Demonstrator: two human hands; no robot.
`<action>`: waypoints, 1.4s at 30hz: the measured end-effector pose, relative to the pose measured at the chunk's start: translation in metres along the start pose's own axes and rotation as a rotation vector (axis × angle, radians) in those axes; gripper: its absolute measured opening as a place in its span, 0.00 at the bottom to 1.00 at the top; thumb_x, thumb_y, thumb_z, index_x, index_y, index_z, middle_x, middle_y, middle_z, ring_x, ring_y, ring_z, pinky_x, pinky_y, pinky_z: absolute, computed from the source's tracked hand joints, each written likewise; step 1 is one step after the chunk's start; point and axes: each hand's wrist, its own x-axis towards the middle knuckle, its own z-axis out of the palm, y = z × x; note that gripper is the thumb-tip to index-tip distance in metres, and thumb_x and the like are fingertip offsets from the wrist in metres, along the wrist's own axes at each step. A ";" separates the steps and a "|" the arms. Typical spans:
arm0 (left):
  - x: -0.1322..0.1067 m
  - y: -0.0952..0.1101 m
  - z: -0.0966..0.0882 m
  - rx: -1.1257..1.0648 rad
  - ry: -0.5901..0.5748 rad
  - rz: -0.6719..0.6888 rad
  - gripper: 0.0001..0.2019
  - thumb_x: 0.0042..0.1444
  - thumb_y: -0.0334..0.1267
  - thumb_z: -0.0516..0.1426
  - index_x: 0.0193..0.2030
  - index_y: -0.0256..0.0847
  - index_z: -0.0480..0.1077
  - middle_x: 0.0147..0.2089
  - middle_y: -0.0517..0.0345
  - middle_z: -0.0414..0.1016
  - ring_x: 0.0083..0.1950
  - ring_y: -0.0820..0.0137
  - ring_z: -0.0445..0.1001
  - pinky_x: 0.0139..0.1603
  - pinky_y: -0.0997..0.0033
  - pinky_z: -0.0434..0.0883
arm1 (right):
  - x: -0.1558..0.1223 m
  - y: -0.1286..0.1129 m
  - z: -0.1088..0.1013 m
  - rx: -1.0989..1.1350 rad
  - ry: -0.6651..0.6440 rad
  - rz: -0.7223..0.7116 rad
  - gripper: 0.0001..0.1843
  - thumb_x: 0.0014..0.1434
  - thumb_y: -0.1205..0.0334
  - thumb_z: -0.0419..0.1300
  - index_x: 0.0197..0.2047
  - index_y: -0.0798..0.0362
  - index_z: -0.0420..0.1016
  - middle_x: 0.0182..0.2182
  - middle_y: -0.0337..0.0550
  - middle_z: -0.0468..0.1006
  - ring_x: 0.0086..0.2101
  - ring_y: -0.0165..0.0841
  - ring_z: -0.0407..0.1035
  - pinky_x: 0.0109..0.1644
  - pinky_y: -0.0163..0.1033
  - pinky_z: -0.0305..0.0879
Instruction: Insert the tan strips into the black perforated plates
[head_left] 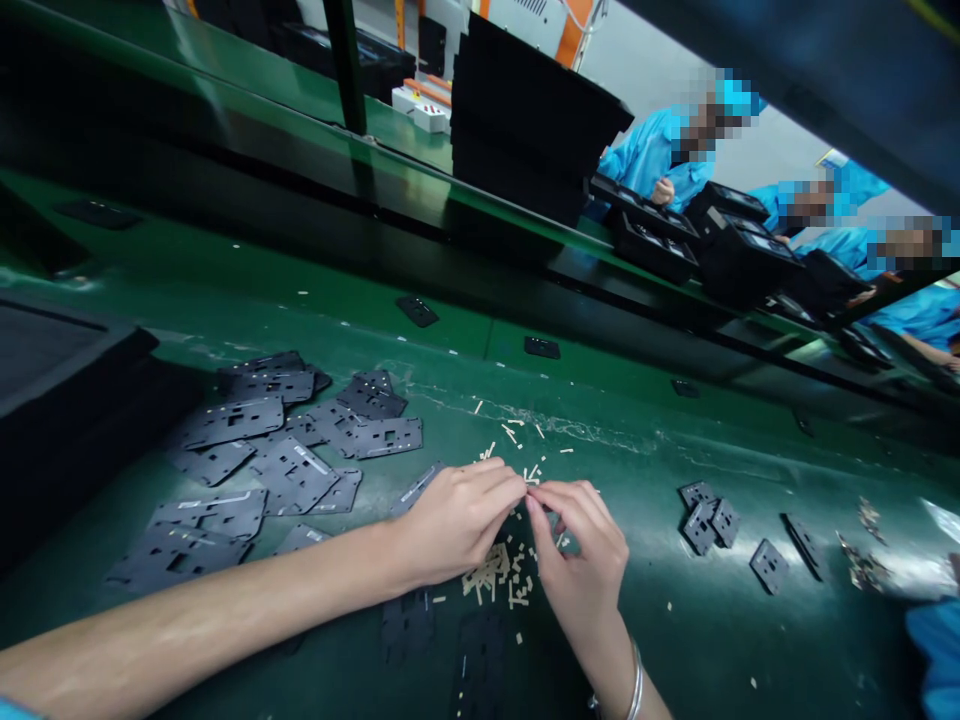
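My left hand (457, 520) and my right hand (581, 560) meet over the green worktop (600, 460), fingertips pinched together on a tiny pale strip (531, 482). A heap of small cream-coloured strips (499, 575) lies under and between the hands, with more scattered beyond them. Dark grey flat cut-out sheets (270, 450) are spread to the left of my left hand, and one lies partly under it. A silver bangle sits on my right wrist.
A few smaller dark pieces (709, 520) lie to the right. A black stack (52, 380) stands at the left edge. A green conveyor (420, 190) carries black trays (652, 235) at the back, where people in blue coats (652, 150) work.
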 end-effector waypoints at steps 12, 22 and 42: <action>0.013 -0.006 -0.017 -1.015 -0.162 -0.429 0.08 0.55 0.36 0.50 0.26 0.37 0.61 0.21 0.64 0.60 0.22 0.77 0.57 0.23 0.75 0.53 | 0.005 0.012 -0.005 -0.055 0.029 0.082 0.06 0.54 0.71 0.56 0.30 0.53 0.72 0.26 0.41 0.73 0.24 0.29 0.63 0.27 0.36 0.60; 0.010 -0.014 -0.005 -1.736 -0.374 -0.620 0.05 0.47 0.32 0.52 0.23 0.36 0.59 0.17 0.65 0.54 0.17 0.79 0.51 0.19 0.76 0.44 | -0.001 0.003 -0.007 0.017 0.020 -0.243 0.16 0.48 0.77 0.61 0.39 0.52 0.72 0.31 0.43 0.76 0.32 0.33 0.71 0.34 0.41 0.69; 0.067 -0.083 -0.050 0.049 -0.067 -0.333 0.09 0.57 0.27 0.47 0.38 0.31 0.68 0.38 0.52 0.71 0.38 0.71 0.69 0.35 0.73 0.68 | 0.003 0.004 -0.009 0.108 -0.054 -0.091 0.08 0.52 0.75 0.56 0.31 0.53 0.67 0.25 0.41 0.70 0.27 0.30 0.63 0.27 0.36 0.58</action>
